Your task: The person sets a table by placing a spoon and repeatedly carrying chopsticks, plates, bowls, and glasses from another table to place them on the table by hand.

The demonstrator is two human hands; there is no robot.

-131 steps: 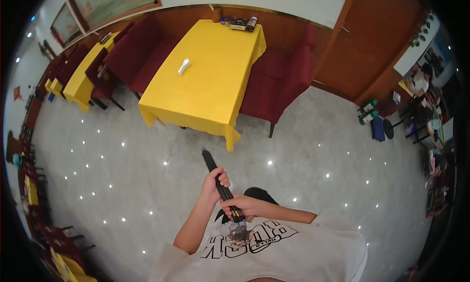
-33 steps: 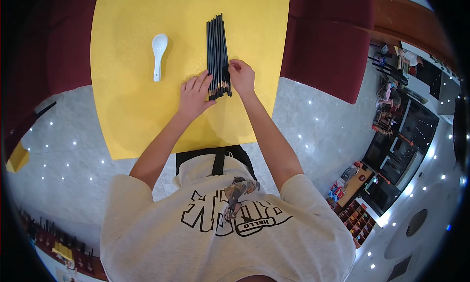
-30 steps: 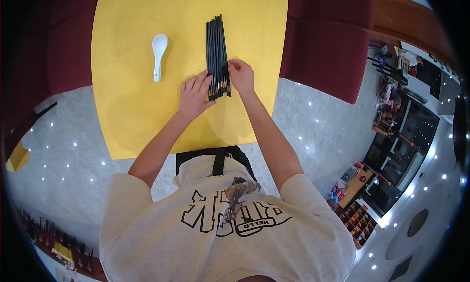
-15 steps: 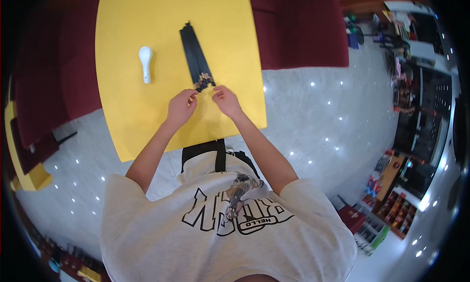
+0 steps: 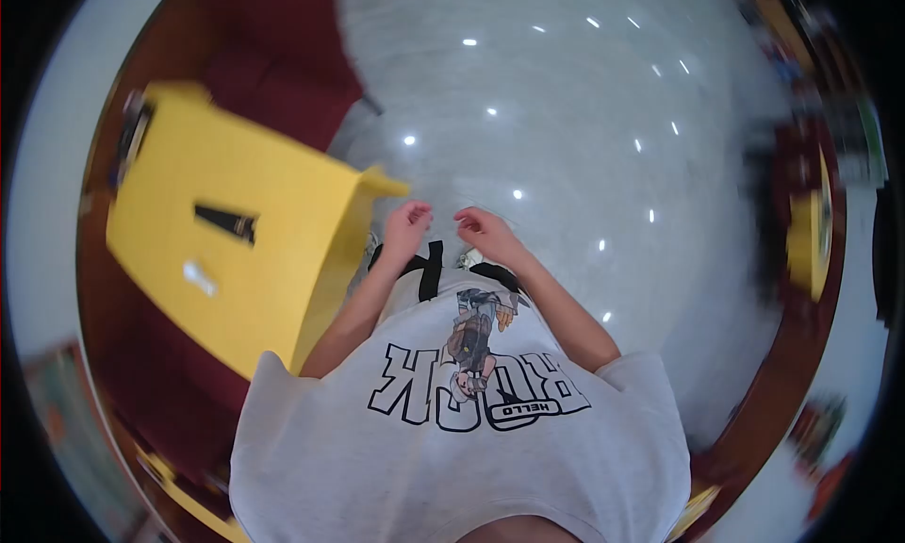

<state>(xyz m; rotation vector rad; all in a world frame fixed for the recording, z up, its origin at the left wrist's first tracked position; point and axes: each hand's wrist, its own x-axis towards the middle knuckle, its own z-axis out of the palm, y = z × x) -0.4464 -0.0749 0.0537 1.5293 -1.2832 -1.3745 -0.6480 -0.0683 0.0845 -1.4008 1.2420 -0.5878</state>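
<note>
Both my hands are in front of my body, over the grey floor and apart from each other. My left hand [image 5: 408,228] is loosely curled near the corner of the yellow table [image 5: 273,171], with nothing held. My right hand [image 5: 485,228] is a little to the right, its fingers half bent and also holding nothing. On the table, out of reach of both hands, lies a bundle of black chopsticks [image 5: 222,221] with gold-coloured bands. A white spoon [image 5: 199,276], blurred, rests beside the bundle.
Dark red bench seats [image 5: 273,72] stand along the table's far side, and another dark red seat [image 5: 151,354] is on its near side. Shiny grey floor [image 5: 566,119] stretches ahead. More yellow furniture [image 5: 806,246] stands at the far right.
My view has turned right, so the table has shifted to the left. My hands have come away from the chopsticks and are now over the floor; the chopsticks and spoon stay on the table.
</note>
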